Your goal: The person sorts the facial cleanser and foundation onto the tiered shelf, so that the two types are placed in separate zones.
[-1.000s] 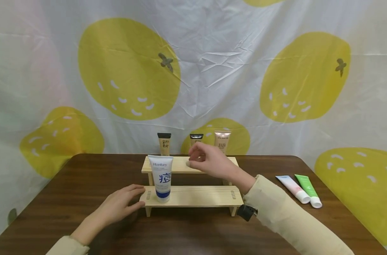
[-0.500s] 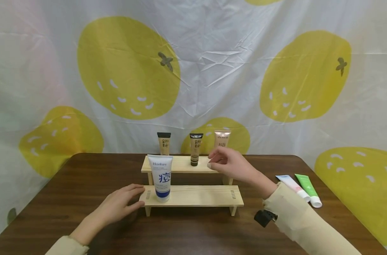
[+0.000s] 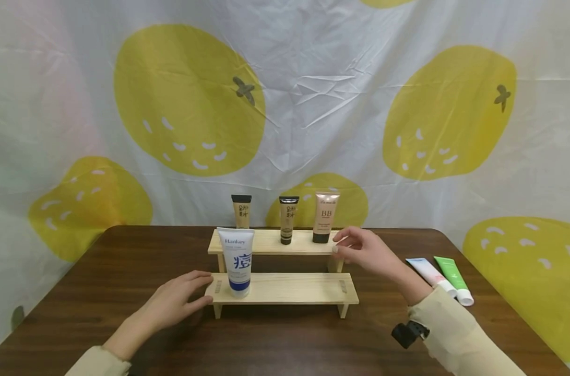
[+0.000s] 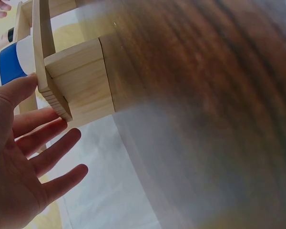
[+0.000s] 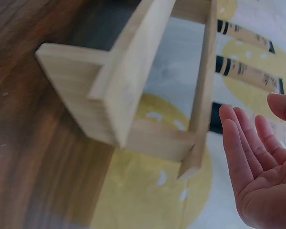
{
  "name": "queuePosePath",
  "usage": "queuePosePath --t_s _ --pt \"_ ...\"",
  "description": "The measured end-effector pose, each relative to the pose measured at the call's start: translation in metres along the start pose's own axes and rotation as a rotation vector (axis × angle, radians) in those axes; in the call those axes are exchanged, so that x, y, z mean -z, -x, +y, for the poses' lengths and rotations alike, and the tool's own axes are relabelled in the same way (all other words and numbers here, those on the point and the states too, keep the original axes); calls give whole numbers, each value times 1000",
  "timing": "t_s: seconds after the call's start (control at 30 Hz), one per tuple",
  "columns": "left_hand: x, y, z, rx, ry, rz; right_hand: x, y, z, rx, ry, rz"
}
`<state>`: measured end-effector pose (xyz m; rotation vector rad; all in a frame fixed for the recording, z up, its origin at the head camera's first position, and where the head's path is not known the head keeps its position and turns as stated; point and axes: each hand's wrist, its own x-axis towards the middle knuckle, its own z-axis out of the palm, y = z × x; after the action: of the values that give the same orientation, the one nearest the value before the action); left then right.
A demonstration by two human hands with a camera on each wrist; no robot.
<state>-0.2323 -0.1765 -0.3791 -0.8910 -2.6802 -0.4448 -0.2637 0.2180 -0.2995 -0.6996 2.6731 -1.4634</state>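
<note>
A two-tier wooden stand point(image 3: 285, 288) sits on the table. My left hand point(image 3: 172, 303) touches the left end of its lower shelf, with fingers spread in the left wrist view. On that shelf stands a white and blue Hankey tube point(image 3: 238, 261). The upper shelf bears a small black-and-gold tube point(image 3: 287, 219) and a pinkish BB cream tube point(image 3: 325, 216). Another beige tube with a black end point(image 3: 241, 211) stands at the left, its base hidden by the Hankey tube. My right hand point(image 3: 369, 256) is beside the upper shelf's right end, holding nothing, fingers loosely bent.
To the right on the brown table point(image 3: 285, 344) lie a pink and blue tube point(image 3: 432, 278) and a green tube point(image 3: 455, 280), side by side with white caps. A lemon-patterned cloth point(image 3: 313, 104) hangs behind the table.
My right hand has moved rightward along the upper shelf, past the middle tube and the BB cream tube, uncovering both. My left hand stays at the lower shelf's left end.
</note>
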Motion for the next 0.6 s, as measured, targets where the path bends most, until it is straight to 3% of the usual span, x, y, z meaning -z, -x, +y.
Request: queuePosePath --t_s 0.6 --pt "0 0 1 -7 -2 9 34 28 56 -110 -43 84"
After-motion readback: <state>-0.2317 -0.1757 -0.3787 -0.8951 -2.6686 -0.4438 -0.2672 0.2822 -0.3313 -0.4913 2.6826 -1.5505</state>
